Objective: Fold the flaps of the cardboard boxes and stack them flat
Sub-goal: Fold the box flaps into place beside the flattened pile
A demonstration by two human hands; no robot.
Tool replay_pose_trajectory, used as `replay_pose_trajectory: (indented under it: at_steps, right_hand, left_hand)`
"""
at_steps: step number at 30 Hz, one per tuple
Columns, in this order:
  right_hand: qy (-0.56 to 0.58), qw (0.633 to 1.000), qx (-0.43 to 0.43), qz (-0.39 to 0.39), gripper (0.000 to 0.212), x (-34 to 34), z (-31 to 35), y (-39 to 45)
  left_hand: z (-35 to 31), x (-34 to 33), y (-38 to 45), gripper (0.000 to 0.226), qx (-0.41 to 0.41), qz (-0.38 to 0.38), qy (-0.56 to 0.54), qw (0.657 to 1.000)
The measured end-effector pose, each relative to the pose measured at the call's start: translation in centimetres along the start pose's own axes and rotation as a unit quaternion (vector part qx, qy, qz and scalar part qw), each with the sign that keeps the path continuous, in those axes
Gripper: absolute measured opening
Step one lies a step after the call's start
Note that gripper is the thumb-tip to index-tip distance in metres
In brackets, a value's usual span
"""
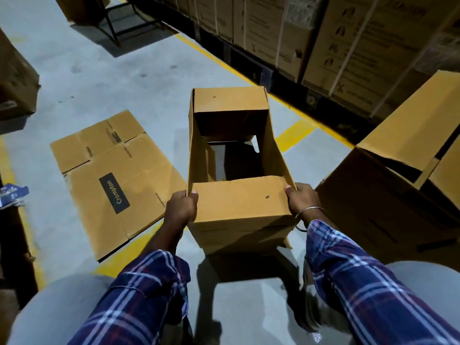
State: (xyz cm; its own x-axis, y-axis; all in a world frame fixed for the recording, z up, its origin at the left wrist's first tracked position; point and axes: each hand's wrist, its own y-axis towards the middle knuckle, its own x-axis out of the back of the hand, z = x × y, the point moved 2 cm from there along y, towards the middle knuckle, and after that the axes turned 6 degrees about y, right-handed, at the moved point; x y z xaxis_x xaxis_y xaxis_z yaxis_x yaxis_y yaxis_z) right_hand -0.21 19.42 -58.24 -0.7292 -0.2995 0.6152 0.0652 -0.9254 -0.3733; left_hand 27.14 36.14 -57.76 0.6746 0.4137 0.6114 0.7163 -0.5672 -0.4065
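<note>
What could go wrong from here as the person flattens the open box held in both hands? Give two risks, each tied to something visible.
1. The left hand and right hand grip the open cardboard box at its near corners, so fingers might get pinched as it collapses.
2. The flattened Crompton box lies on the floor beside the feet; stepping on it could cause a slip.

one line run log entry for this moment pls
left hand grips open box | right hand grips it | flattened box on floor
</note>
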Motion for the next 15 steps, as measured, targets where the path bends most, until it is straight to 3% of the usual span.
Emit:
replay_pose_trajectory:
  at_steps: [3,9,15]
  right_hand:
    - [0.015,1.0,0.006,0.003,0.04,-0.9,-0.4,-0.6]
    - [0.0,1.0,0.016,-0.001,0.041,-2.7,-1.1,-2.2]
    - [0.02,0.999,0.008,0.024,0.049,-2.2,-0.7,-3.0]
  left_hand:
    - [-0.4,0.5,0.3,0.038,-0.029,-0.014,-0.001,0.999]
    - [0.5,0.6,-0.5,0.036,0.006,-0.054,0.037,0.998]
    - [0.4,0.7,-1.1,0.042,0.048,0.014,-0.038,0.998]
